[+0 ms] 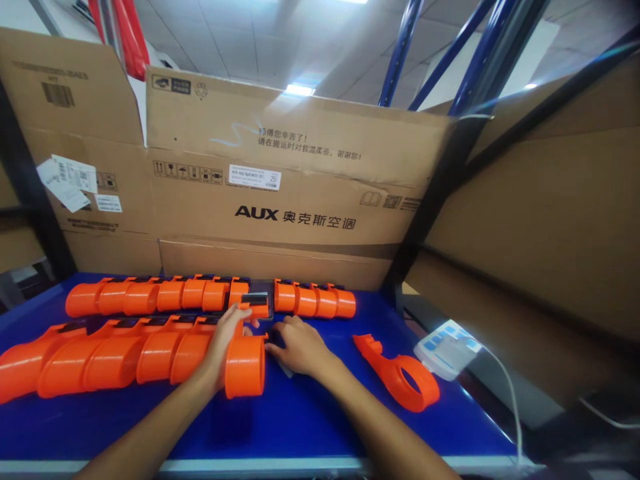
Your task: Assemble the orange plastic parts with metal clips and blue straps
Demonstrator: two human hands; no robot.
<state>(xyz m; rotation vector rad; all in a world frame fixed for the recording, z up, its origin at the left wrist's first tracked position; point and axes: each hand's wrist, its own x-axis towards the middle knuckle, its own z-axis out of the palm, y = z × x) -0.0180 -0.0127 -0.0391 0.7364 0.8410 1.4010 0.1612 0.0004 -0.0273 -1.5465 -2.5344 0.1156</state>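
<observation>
My left hand (224,343) is closed round an orange tape dispenser (245,367), whose ring faces me and whose dark-edged head points away. My right hand (299,347) is low over the blue tabletop, just right of that dispenser. Its fingers are curled, and a small greyish piece (287,369) shows beneath it; what the fingertips hold is hidden. Close to the left stands a row of orange dispensers (114,361), with another row (143,298) behind. Several more (316,301) line up at the back right. A lone dispenser (400,377) lies on its side to the right.
A dark tray (263,298) sits between the back rows. A white device (447,348) with a cable (513,393) is near the right table edge. Cardboard walls (200,207) close off the back of the blue table (320,427), with a dark post (420,233) at right.
</observation>
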